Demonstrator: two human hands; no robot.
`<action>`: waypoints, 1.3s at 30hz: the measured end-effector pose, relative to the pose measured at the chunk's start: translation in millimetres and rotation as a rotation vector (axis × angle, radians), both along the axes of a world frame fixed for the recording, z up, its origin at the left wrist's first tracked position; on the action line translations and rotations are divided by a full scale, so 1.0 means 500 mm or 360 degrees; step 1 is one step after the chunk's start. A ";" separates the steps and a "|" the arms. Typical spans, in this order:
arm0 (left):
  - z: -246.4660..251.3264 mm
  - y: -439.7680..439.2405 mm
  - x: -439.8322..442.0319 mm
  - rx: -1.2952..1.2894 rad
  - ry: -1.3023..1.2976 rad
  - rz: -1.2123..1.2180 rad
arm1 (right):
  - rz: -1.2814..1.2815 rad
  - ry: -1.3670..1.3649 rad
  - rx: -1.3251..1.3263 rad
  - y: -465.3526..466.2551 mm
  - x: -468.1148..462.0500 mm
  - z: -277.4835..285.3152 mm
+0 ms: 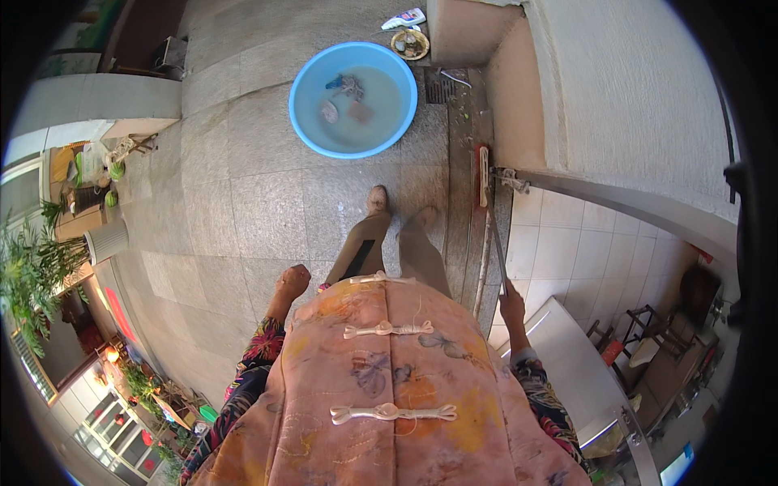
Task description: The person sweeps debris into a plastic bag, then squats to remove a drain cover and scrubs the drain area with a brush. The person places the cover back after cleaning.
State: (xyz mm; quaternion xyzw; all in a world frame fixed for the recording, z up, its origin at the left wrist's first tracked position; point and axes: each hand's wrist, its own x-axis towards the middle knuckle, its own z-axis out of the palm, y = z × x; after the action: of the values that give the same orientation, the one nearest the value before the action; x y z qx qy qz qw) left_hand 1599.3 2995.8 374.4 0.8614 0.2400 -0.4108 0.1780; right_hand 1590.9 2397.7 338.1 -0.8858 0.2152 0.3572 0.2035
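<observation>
My right hand (512, 302) grips the long handle of a broom or squeegee (483, 176), whose reddish head stands near the doorway at the right. My left hand (294, 280) hangs beside my body with the fingers curled, and nothing shows in it. In front of my feet stands a round blue plastic basin (293, 109). Cloudy water fills part of it, and several cloths or small items (351, 87) lie in the water.
A white bottle (404, 19) lies behind the basin, near a small round dish (410, 45). A floor drain grate (439, 88) lies right of the basin. A wall and doorway stand at the right. A potted plant (106, 240) and watermelons (111, 198) are at the left.
</observation>
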 end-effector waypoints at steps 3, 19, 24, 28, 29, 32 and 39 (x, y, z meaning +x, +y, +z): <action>-0.010 0.005 -0.013 0.0021 -0.0030 0.0036 | 0.0056 -0.0160 0.0084 0.017 0.065 -0.011; -0.041 -0.042 0.048 -0.0023 -0.0058 -0.0004 | 0.0121 -0.0086 0.0083 0.015 -0.011 0.079; -0.064 -0.024 0.036 -0.0089 -0.0091 -0.0118 | 0.0209 -0.0078 -0.0025 0.002 -0.033 0.067; -0.083 -0.014 0.046 -0.0090 -0.0115 -0.0317 | 0.0194 -0.0031 -0.0084 0.016 -0.053 0.077; -0.088 -0.014 0.057 -0.0090 -0.0167 -0.0292 | 0.0187 -0.0008 -0.0081 0.019 -0.058 0.081; -0.103 -0.016 0.090 -0.0018 -0.0222 -0.0287 | 0.0089 -0.0004 -0.0053 0.034 -0.087 0.105; -0.092 0.006 0.219 0.0052 -0.0174 -0.0322 | 0.0040 0.0052 -0.0021 0.055 -0.142 0.144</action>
State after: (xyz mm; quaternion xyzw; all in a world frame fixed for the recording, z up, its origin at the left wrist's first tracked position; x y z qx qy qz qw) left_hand 1708.6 2998.8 328.2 0.9051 0.1485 -0.3751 0.1343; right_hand 1519.7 2425.1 410.2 -0.8838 0.2097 0.3729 0.1895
